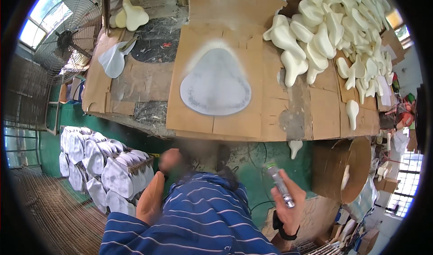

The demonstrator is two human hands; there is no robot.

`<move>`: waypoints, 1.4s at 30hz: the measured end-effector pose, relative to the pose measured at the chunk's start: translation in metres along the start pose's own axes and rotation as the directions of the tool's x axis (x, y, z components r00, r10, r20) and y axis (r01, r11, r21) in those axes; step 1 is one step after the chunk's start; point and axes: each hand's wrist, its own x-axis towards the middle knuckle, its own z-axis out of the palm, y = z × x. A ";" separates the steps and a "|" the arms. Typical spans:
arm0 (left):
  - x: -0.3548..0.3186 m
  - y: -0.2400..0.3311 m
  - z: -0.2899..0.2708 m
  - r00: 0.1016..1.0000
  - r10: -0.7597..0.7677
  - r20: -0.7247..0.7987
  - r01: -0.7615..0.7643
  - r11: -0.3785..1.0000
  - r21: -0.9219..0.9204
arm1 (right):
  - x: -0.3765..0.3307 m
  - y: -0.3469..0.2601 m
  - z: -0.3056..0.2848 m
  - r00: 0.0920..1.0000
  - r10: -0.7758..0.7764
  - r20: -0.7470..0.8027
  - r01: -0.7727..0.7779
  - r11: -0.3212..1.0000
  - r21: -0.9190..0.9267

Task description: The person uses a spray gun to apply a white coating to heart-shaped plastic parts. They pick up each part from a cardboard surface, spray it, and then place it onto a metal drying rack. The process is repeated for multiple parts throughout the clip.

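Observation:
My right hand (291, 196), with a black band at its wrist, is closed around a slim grey cylinder with a green tip (280, 185); its exact kind is unclear. My left hand (170, 160) is low in front of me, below the table edge; it is blurred and its fingers cannot be made out. On the table ahead, a grey, rounded-triangular saddle cover piece (216, 83) lies flat on a cardboard sheet (180, 119). Pale overspray rings its upper edge, and dark speckles mark its lower part. Neither hand touches it.
Cream saddle-shaped foam pieces (324, 43) are heaped at the table's right. A caged fan (66, 39) stands far left. Grey covers (94, 158) hang on a rack at my left. A cardboard drum (336, 169) stands below the table's right side. Cables cross the green floor.

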 end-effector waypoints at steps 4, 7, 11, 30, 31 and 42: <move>0.023 0.062 0.019 0.961 0.274 -0.039 -0.270 0.959 0.085 | 0.011 -0.006 0.028 0.994 -0.077 -0.076 0.087 0.986 0.141; 0.064 0.093 0.032 0.889 0.430 -0.158 -0.393 0.893 0.219 | 0.015 -0.004 0.021 0.995 -0.086 -0.042 0.091 0.984 0.156; 0.092 0.184 0.069 0.724 0.587 -0.364 -0.363 0.772 0.522 | 0.003 -0.003 0.002 0.999 -0.037 -0.037 0.041 0.994 0.098; 0.170 0.186 0.073 0.612 0.339 -0.715 -0.341 0.928 0.148 | -0.006 0.063 -0.028 0.989 0.027 -0.147 -0.007 0.991 0.131; 0.176 0.191 0.079 0.736 0.254 -0.628 -0.379 0.923 -0.070 | -0.003 0.068 -0.024 0.989 0.043 -0.145 -0.021 0.989 0.147; 0.061 0.392 0.139 0.770 0.624 0.135 -0.015 0.229 -0.973 | 0.043 0.090 -0.001 1.000 -0.013 -0.006 0.013 0.987 0.159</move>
